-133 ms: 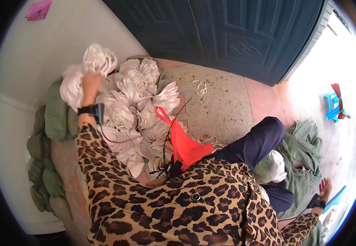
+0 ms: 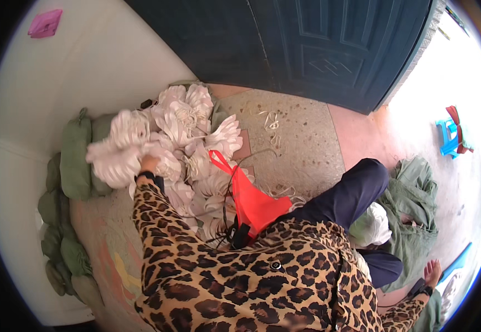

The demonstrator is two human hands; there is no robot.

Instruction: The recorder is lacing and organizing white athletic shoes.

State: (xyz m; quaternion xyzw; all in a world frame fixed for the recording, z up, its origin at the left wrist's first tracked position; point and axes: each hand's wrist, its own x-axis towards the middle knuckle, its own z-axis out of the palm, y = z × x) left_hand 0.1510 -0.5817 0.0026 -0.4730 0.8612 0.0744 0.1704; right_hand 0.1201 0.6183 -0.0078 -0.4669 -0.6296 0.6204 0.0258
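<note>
On the pale heap, a ruffled white bundle is met by the left hand; whether its fingers are clamped cannot be told. The right hand is held, fingers apart, near a blue object

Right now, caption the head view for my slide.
Left hand at pale bundles near green sacks, right hand out to the side.

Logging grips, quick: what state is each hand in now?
Left hand: at a white bundle, fingers unclear; grip cannot be told.
Right hand: open, seemingly empty.
</note>
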